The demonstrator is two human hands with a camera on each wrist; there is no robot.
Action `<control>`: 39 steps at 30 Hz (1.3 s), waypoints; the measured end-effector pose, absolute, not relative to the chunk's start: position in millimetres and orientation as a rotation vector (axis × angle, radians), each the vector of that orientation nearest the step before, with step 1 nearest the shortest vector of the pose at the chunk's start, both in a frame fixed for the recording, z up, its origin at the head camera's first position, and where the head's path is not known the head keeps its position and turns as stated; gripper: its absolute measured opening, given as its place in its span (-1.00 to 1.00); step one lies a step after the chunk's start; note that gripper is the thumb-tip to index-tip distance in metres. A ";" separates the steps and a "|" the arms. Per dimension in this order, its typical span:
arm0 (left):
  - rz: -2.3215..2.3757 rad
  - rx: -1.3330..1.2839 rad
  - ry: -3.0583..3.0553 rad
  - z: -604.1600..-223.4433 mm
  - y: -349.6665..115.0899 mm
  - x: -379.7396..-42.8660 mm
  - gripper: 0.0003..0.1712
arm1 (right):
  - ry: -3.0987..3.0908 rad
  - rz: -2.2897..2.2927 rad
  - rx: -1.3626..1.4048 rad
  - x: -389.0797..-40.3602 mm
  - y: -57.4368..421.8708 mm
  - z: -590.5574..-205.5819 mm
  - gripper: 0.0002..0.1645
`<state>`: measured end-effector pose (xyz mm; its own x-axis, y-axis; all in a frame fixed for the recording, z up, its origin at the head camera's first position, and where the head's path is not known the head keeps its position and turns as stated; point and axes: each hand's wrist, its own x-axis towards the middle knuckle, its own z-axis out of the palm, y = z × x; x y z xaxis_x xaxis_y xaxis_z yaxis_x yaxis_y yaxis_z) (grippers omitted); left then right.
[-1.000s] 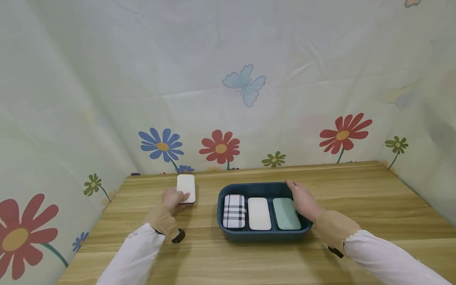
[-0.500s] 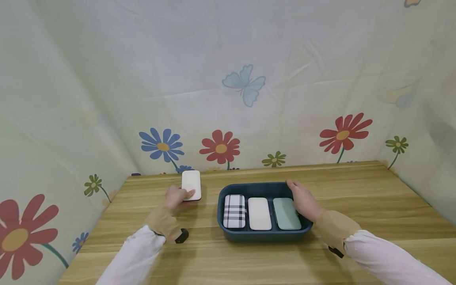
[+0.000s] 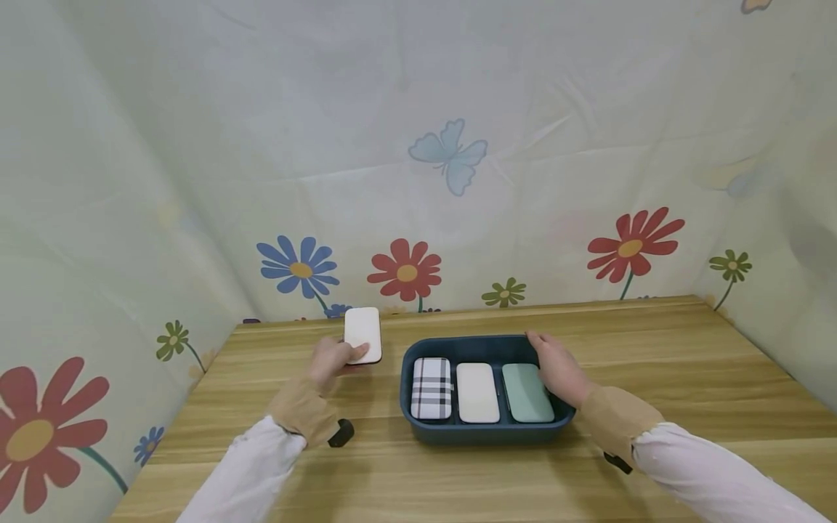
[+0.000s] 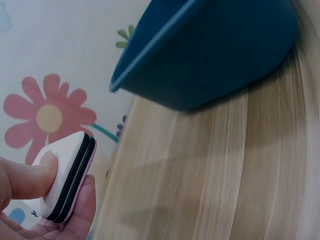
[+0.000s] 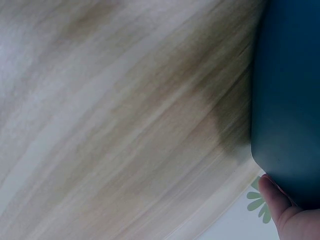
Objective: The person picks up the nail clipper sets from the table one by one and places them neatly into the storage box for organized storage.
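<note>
My left hand (image 3: 331,361) pinches a flat white case (image 3: 362,334) with rounded corners, thumb on top and fingers beneath. In the left wrist view this case (image 4: 62,175) shows a textured white top and dark edges, and hangs above the table. My right hand (image 3: 561,369) grips the right end of a dark blue bin (image 3: 487,434); in the right wrist view, fingers (image 5: 275,197) lie against its outer wall. Inside the bin, side by side, lie a plaid case (image 3: 431,388), a cream case (image 3: 477,393) and a green case (image 3: 527,393), the last partly near my right hand.
The bin stands on a wood-grain table (image 3: 405,483). Behind and beside the table hangs a pale curtain (image 3: 314,196) printed with flowers and a butterfly.
My left hand has moved right and slightly away from me, carrying the white case nearer the bin. The right hand and the bin have stayed in place.
</note>
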<state>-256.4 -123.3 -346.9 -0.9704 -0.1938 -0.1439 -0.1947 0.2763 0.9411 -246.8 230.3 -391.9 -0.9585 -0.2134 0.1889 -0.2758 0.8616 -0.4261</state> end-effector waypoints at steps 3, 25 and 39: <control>1.928 -0.332 2.381 -343.5 -116.0 -255.4 -0.70 | -2.898 0.695 0.383 -246.2 230.3 -391.7 -0.33; 1.988 -0.157 2.174 -328.0 -66.1 -242.8 -0.69 | -2.926 0.714 0.365 -245.7 229.9 -390.8 -0.32; 1.998 -0.110 2.106 -329.1 -53.5 -238.2 -0.71 | -2.920 0.703 0.382 -245.8 230.4 -390.2 -0.32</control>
